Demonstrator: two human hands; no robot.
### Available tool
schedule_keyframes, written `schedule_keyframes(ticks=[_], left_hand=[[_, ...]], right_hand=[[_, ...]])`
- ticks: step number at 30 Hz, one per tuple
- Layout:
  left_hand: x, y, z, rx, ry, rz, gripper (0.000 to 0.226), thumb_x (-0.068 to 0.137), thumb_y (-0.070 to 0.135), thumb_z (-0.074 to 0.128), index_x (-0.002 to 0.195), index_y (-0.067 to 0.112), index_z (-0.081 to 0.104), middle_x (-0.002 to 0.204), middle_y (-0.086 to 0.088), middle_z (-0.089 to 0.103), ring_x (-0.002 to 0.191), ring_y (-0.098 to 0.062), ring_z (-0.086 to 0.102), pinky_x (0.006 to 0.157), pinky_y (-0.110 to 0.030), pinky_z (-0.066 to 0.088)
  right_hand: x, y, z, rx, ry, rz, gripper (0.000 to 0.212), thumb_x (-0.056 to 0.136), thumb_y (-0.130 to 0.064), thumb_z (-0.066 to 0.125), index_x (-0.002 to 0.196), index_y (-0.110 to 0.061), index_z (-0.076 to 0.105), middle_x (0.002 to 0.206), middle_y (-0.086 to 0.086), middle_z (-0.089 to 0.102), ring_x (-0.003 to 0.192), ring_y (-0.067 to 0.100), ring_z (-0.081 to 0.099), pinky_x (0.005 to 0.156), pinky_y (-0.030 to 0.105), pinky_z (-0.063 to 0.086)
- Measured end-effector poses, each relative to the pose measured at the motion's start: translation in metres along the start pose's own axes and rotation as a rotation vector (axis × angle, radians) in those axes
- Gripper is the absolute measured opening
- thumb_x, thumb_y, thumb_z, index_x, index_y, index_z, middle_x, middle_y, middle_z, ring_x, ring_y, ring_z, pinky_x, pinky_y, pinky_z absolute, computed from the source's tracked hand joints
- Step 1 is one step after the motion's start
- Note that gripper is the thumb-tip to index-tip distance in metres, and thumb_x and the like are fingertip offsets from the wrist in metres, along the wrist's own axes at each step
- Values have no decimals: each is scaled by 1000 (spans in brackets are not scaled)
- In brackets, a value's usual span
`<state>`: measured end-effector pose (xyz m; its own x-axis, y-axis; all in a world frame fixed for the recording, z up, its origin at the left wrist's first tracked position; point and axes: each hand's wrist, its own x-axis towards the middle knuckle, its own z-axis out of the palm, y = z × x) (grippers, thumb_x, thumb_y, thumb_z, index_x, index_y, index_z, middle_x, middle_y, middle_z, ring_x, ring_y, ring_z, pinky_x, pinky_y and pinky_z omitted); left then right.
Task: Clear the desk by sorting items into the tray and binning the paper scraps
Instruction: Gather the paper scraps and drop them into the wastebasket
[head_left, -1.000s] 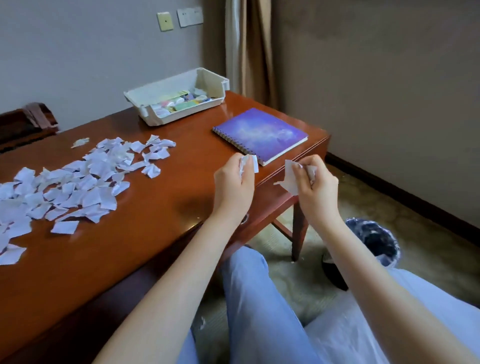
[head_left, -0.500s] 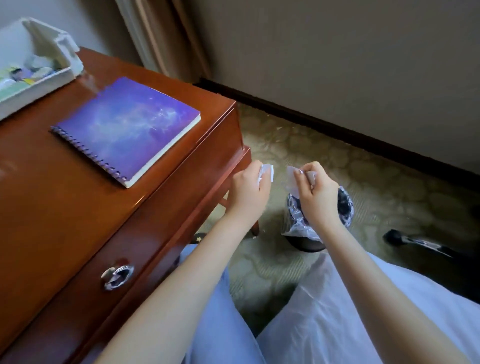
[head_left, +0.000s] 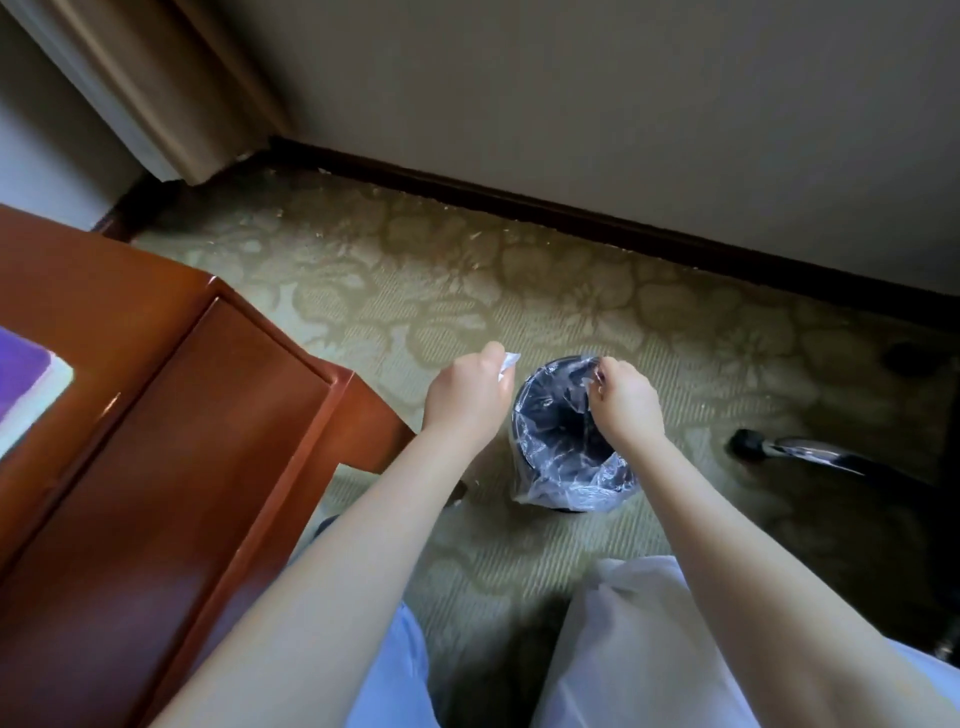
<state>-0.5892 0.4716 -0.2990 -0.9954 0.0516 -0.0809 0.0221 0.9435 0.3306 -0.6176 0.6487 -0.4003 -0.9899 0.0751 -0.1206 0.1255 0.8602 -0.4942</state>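
As left hand (head_left: 465, 400) pinches scrap (head_left: 508, 362), right hand (head_left: 626, 402) grip unclear.

1. My single view rides on the head, facing forward and steeply down.
2. It hangs near above the small black plastic-lined bin (head_left: 553, 434); the reddish-brown wooden desk (head_left: 156, 415) fills its left.

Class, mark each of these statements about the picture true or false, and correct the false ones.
1. The left hand pinches a paper scrap. True.
2. The bin has no liner. False: a clear plastic bag lines it.
3. The right hand is above the bin's opening. True.
4. The bin stands on the desk. False: it stands on the carpet beside the desk.
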Motion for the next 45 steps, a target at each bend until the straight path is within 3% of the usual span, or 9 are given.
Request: schedule_keyframes(ticks=[6,9,11,14,19,25,32,39,45], left_hand=[[22,1,15,43,-52,-6,20,98,21,39,100,5,51,78,-7,47,67,-25,44,56,-31,32],[27,-1,20,50,-59,5,20,98,21,40,100,5,51,80,-8,51,67,-26,45,56,-32,34],[30,-1,22,60,-54,17,20,98,22,40,99,5,51,80,-9,52,67,-25,45,53,-30,32],[35,2,26,80,-56,40,22,98,23,39,98,5,51,76,-7,48,64,-25,45,46,-28,25],[52,20,47,124,-108,87,24,98,26,39,94,6,51,78,-7,50,68,-28,49,54,-31,32],[70,45,83,174,-193,102,24,98,27,39,101,7,53,99,-10,60,85,-30,58,61,-33,38],[74,53,108,163,-345,46,41,93,38,50,123,11,41,124,-9,45,105,-28,50,71,-33,39],[66,47,90,266,-455,86,46,91,37,53,126,10,41,124,-10,46,112,-29,47,83,-37,43],[46,48,43,261,-384,92,45,91,37,53,125,10,43,124,-10,49,115,-29,46,92,-40,42]], right_hand=[[23,23,38,-76,-192,61,20,93,-11,40,106,-1,51,112,18,54,97,36,54,75,38,41],[25,32,50,-108,-401,101,45,89,-15,52,132,-8,41,130,15,48,114,36,51,85,40,45],[23,37,54,-93,-449,116,58,85,-16,58,139,-14,36,137,11,45,118,33,50,86,39,45],[21,42,47,-57,-431,128,61,84,-15,58,141,-15,34,142,8,43,121,31,49,88,38,45],[19,43,16,-11,-313,98,58,90,-22,53,144,-14,31,147,5,39,129,28,44,96,38,42],[6,48,-14,31,-228,63,58,88,-20,54,143,-17,34,146,2,40,130,24,42,98,37,42],[-1,55,-32,42,-208,105,58,92,-23,52,145,-18,29,148,1,38,133,23,40,101,38,39],[-1,39,-44,-27,-248,79,59,92,-25,50,146,-18,26,148,4,38,131,26,41,100,42,43],[-14,10,-66,-160,-202,-3,48,92,-28,48,137,-16,37,134,4,49,120,28,47,89,40,45]])
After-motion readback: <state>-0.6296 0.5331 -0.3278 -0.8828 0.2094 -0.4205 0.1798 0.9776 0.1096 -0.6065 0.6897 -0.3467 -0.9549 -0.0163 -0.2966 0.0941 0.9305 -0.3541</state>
